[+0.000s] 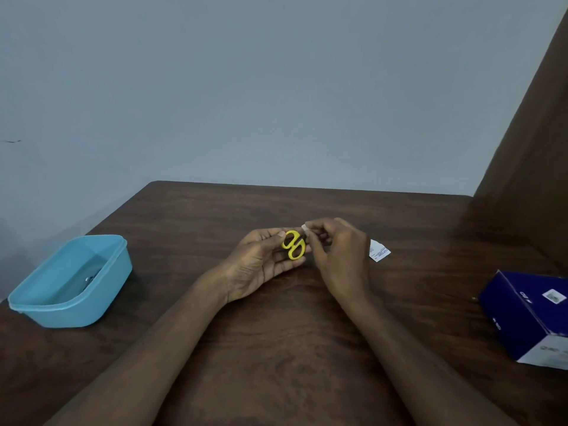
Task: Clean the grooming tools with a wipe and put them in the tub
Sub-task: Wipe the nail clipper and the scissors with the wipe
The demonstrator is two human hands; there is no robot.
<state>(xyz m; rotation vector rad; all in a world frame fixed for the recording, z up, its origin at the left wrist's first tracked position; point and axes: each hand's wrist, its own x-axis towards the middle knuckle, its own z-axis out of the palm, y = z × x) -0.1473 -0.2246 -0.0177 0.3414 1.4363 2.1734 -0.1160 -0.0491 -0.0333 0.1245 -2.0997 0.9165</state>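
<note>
Small scissors with yellow handles (pixel 294 245) lie in my left hand (pixel 261 262), which holds them over the middle of the dark wooden table (pixel 276 348). My right hand (pixel 341 253) is right beside them, its fingertips pinched on a small white wipe (pixel 305 226) at the scissors' blade end. The blades are hidden behind my right fingers. A light blue plastic tub (pixel 70 281) stands at the left of the table with a metal tool (pixel 90 276) lying inside it.
A torn white wipe sachet (pixel 378 251) lies on the table just right of my right hand. A dark blue box (pixel 528 315) lies at the right edge. A brown panel rises at the far right, and a grey-blue wall stands behind the table.
</note>
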